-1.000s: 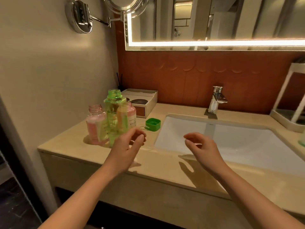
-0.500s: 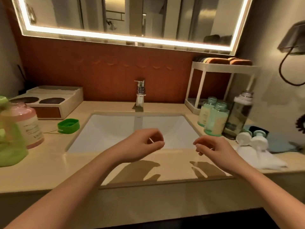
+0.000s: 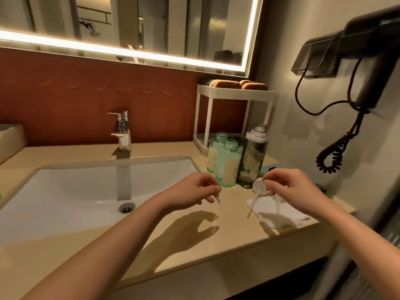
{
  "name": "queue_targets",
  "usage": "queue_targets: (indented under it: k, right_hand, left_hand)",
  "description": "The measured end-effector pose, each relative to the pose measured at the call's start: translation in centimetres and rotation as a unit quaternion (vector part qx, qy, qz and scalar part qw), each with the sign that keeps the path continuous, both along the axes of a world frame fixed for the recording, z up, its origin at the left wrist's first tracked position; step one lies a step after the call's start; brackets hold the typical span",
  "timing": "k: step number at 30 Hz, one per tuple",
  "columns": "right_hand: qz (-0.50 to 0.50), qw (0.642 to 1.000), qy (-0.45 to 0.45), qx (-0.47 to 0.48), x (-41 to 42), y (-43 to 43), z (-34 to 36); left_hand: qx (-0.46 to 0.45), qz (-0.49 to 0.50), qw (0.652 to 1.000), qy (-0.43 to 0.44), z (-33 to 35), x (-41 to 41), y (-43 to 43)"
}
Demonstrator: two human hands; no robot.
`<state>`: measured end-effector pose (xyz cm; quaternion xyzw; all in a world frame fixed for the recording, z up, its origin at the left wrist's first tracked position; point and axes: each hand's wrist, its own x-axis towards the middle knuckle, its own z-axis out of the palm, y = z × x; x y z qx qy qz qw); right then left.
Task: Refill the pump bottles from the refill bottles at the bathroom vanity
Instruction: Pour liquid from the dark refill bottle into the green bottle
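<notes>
1. My right hand (image 3: 287, 189), empty a moment ago, now pinches a pump head (image 3: 259, 187) lifted off the cloth (image 3: 281, 211).
2. The open teal bottles (image 3: 229, 165) stand at its 10 o'clock, so recapping probably comes next.
3. My left hand (image 3: 192, 191) hovers at 9 o'clock, loosely curled and empty.

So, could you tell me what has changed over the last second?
The right hand moved right to the white cloth and now pinches a pump head. The left hand stays empty over the counter; the teal bottles have not moved.
</notes>
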<state>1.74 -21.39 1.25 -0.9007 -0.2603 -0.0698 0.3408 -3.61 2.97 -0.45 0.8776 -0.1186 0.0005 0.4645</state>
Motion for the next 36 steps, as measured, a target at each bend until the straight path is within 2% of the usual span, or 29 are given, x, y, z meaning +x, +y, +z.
queue_targets:
  k: [5,9,14,17,22,28,36]
  right_hand:
    - [-0.045,0.999,0.004,0.026,4.2,-1.6,0.5]
    - [-0.094,0.994,0.015,0.058,7.6,-1.1,0.3]
    - [-0.128,0.983,0.027,0.132,11.9,0.4,0.9]
    - [-0.097,0.979,0.042,0.173,13.8,1.2,0.9]
    - [0.025,0.965,0.101,0.241,15.6,2.0,0.3]
    - [0.051,0.946,0.122,0.298,16.9,2.3,-1.0]
    - [0.058,0.93,0.106,0.347,17.4,3.1,-1.6]
  left_hand:
    - [-0.015,0.075,0.997,-0.023,0.5,4.8,-1.1]
    - [-0.077,0.158,0.985,-0.005,0.0,7.8,-1.5]
    - [-0.085,0.186,0.978,-0.049,-0.9,11.7,-2.8]
    - [-0.087,0.19,0.975,-0.073,-1.6,13.4,-3.6]
    - [-0.118,0.195,0.97,-0.086,-2.7,15.4,-4.8]
    - [-0.142,0.232,0.955,-0.118,-3.8,16.7,-5.8]
    - [-0.181,0.229,0.948,-0.126,-3.8,16.4,-6.3]
